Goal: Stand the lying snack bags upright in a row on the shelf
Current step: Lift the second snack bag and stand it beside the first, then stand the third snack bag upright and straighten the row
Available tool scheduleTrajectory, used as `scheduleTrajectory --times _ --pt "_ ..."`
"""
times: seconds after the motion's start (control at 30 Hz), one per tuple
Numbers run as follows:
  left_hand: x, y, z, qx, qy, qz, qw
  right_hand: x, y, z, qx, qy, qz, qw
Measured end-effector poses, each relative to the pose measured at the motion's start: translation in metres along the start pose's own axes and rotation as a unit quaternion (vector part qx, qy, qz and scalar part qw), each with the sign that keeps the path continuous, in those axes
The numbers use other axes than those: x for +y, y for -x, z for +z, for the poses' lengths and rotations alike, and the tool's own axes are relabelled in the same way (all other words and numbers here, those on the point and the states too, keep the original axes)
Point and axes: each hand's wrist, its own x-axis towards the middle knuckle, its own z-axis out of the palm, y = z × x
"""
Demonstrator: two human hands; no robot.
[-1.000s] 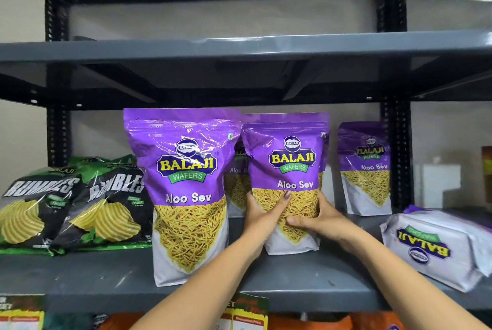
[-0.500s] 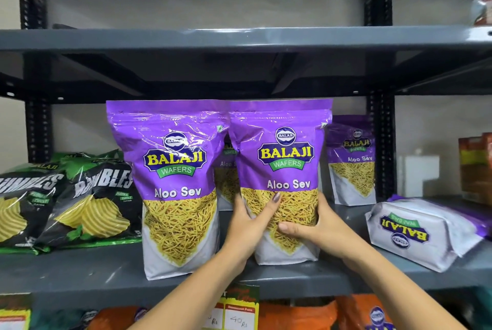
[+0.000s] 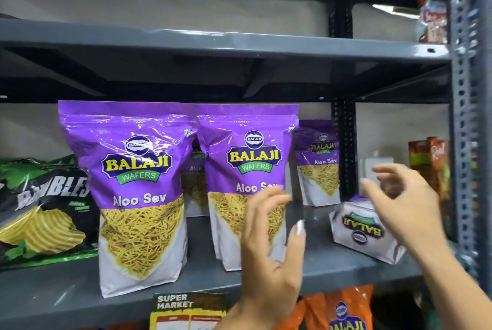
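Two purple Balaji Aloo Sev bags stand upright side by side at the front of the grey shelf [image 3: 66,300]: the left bag [image 3: 138,196] and the middle bag [image 3: 247,170]. Two more stand further back, one between them [image 3: 195,186] and one to the right [image 3: 318,164]. A further bag [image 3: 359,231] lies on its side at the right. My left hand [image 3: 271,244] is open in front of the middle bag, holding nothing. My right hand [image 3: 399,202] hovers open above the lying bag, blurred, apart from it.
Green-black Rumbles chip bags [image 3: 42,210] lie stacked at the left. A dark upright post [image 3: 343,148] and a perforated grey post [image 3: 466,143] frame the right side. Red juice cartons [image 3: 428,167] stand beyond. Orange bags [image 3: 343,311] and a supermarket price tag [image 3: 186,308] sit below.
Both hands have let go of the middle bag, which now stands by itself. My right hand has moved right, above the lying bag. The camera view has shifted right.
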Motion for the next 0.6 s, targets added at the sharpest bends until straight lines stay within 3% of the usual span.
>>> scheduleTrajectory --times 0.07,0.17,0.3,0.37,0.43,0.6 --pt "-0.003 -0.016 0.026 -0.071 0.027 -0.056 0.996 0.028 -0.017 -0.020 0.000 0.115 0.066 0.991" --pt "-0.031 -0.043 0.080 -0.131 0.028 -0.251 0.959 0.068 -0.031 -0.029 -0.126 0.236 0.197 0.943" --pt "-0.069 -0.061 0.131 -0.259 0.024 -0.486 0.835 0.100 -0.035 -0.020 -0.192 0.237 0.272 0.913" --pt "-0.080 -0.062 0.144 -0.309 0.026 -0.531 0.788 0.109 -0.038 -0.014 -0.209 0.193 0.287 0.915" --pt "-0.082 -0.062 0.152 -0.345 0.044 -0.543 0.764 0.121 -0.040 -0.010 -0.211 0.141 0.290 0.923" --pt "-0.080 -0.061 0.161 -0.320 0.083 -0.542 0.772 0.105 -0.033 -0.020 -0.183 0.005 0.301 0.936"
